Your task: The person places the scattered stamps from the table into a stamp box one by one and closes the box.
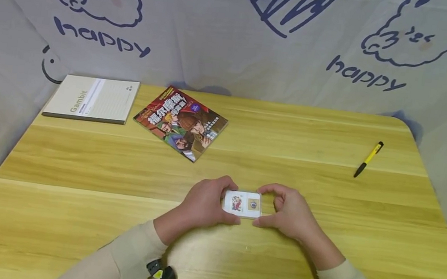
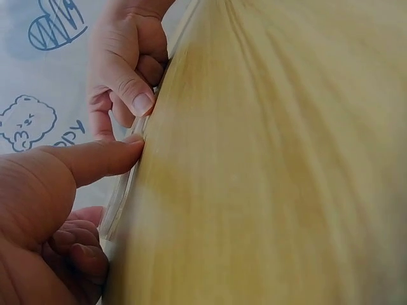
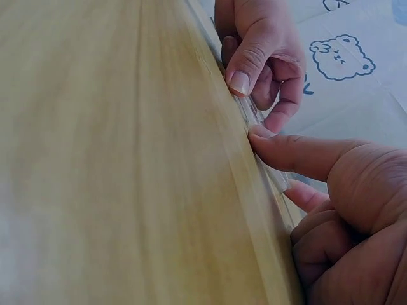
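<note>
A small flat white case with two little pictures on its face lies at the front middle of the table. My left hand pinches its left end between thumb and forefinger. At the right end, my right hand pinches it the same way, with its other fingers curled in. Seen from the side in the left wrist view, the case has clear, plastic-looking edges and sits low against the wood. Both thumbs press its near edge close together in the right wrist view, where the case is partly hidden.
A notebook marked Gambit lies at the back left. Beside it is a red comic-style book, set at an angle. A yellow and black pen lies at the right. White printed cloth hangs behind the table.
</note>
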`<state>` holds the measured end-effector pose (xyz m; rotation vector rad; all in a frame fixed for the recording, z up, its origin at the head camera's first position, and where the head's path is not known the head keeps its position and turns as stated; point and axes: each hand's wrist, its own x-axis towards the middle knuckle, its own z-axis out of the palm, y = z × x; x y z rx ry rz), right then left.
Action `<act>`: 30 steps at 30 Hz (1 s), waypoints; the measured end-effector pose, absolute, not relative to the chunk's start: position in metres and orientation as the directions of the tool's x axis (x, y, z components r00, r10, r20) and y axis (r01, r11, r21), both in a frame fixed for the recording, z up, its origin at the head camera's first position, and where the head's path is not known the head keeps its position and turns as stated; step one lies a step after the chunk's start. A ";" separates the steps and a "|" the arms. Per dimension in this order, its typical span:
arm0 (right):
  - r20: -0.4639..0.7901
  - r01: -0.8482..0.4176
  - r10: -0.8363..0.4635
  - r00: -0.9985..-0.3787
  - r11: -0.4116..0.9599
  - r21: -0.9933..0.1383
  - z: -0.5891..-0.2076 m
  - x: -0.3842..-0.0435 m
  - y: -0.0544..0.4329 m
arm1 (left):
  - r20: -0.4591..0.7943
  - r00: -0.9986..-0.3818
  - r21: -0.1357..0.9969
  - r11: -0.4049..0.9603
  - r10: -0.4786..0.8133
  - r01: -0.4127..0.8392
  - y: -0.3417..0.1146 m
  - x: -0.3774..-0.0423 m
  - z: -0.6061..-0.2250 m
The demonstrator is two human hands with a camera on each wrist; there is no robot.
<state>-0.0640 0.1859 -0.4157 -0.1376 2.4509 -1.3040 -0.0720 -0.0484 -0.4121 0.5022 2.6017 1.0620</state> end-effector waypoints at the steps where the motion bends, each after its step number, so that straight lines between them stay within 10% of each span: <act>1: -0.267 0.080 -0.252 -0.930 0.569 -0.818 -0.416 -0.064 0.186 | -0.130 -0.898 0.709 0.673 0.420 0.212 -0.049 -0.072 -0.412; 30: -0.069 -0.096 -0.312 -0.948 0.484 -0.870 -0.405 -0.067 0.190 | -0.061 -0.958 0.714 0.683 0.280 0.154 -0.055 -0.072 -0.393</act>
